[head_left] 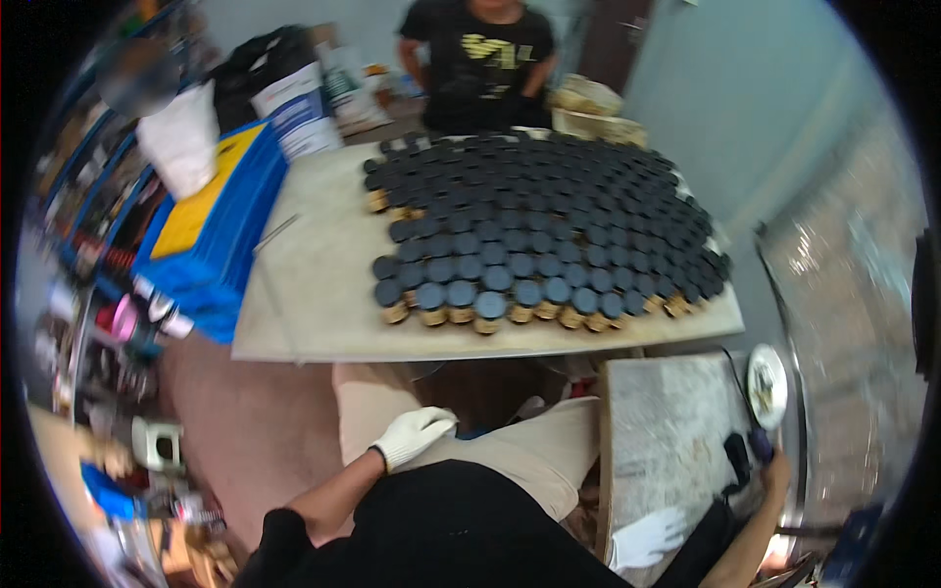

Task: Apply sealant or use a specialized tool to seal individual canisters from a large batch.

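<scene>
White-gloved left hand [416, 434], fingers curled loosely, on beige trouser thigh [529, 446].

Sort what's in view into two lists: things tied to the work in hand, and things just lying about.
In hand or close:
left hand, white-gloved, resting on the thigh
right hand at a dark tool on the small side table
white glove

Lying about:
dark-lidded jars massed on the big table
blue crate
white sacks
</scene>
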`<state>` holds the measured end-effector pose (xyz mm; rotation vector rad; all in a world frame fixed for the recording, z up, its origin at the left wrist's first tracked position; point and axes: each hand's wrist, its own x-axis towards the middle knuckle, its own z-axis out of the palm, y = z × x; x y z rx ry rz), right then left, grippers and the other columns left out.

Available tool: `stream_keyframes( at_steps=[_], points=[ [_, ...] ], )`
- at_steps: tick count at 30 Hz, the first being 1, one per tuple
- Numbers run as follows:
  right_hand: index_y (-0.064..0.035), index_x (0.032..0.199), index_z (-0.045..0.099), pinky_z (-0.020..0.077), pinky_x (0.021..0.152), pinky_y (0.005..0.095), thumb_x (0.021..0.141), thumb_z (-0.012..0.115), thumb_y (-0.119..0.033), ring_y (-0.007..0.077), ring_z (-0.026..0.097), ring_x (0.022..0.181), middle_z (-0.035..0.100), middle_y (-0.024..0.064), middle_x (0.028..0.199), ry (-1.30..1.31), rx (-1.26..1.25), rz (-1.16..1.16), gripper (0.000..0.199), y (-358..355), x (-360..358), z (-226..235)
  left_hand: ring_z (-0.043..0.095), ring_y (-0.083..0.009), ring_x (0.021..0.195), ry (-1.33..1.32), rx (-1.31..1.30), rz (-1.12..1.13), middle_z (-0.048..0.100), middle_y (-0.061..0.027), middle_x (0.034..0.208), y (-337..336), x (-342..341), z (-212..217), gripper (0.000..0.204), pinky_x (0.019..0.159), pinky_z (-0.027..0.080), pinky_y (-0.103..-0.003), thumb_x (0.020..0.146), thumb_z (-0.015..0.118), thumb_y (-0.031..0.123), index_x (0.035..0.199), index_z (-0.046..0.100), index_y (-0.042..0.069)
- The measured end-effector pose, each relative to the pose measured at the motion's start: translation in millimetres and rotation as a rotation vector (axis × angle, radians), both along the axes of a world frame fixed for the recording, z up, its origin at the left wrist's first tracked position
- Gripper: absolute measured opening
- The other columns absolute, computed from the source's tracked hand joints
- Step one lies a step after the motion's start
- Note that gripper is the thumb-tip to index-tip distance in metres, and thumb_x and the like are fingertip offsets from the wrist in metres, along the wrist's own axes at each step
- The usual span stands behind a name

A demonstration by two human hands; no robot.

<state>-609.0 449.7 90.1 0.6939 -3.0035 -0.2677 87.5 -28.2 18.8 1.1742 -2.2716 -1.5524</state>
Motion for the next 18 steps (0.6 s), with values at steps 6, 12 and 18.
stream_keyframes(
  at_steps=[6, 12, 18],
  points=[
    [-0.0015, 0.132, 0.056, 0.0493, 0.096, 0.0491, 0.079, 0.061, 0.005, 0.0463, 0.061, 0.111, 0.065, 0.0251, 0.116, 0.055, -0.059, 0.101, 0.054, -7, -22, -19, 0.063, -0.0345, 0.114, 0.018, -0.007, -0.051, 0.068, -0.0153, 0.119, 9, 9, 24, 0.038, 0.1, 0.048, -0.04, 0.102, 0.052, 0.037, 0.122, 0.067, 0.008],
    [-0.002, 0.143, 0.049, 0.045, 0.104, 0.0441, 0.082, 0.067, 0.0, 0.0426, 0.059, 0.12, 0.06, 0.0234, 0.132, 0.262, -0.275, 0.246, 0.063, -35, 7, 54, 0.064, -0.0338, 0.111, 0.064, -0.093, -0.16, 0.067, -0.0151, 0.12, 2, 10, 53, 0.036, 0.098, 0.05, -0.041, 0.102, 0.055, 0.037, 0.123, 0.067, 0.01],
    [-0.0017, 0.144, 0.048, 0.0494, 0.076, 0.0333, 0.094, 0.065, -0.014, 0.0241, 0.063, 0.084, 0.064, 0.0137, 0.097, 0.149, -0.629, 0.381, 0.053, -160, 153, 186, 0.064, -0.0356, 0.09, 0.037, -0.415, 0.004, 0.067, -0.0135, 0.094, -20, 22, 91, 0.028, 0.081, 0.052, -0.044, 0.097, 0.059, 0.032, 0.097, 0.069, 0.006]
  ],
)
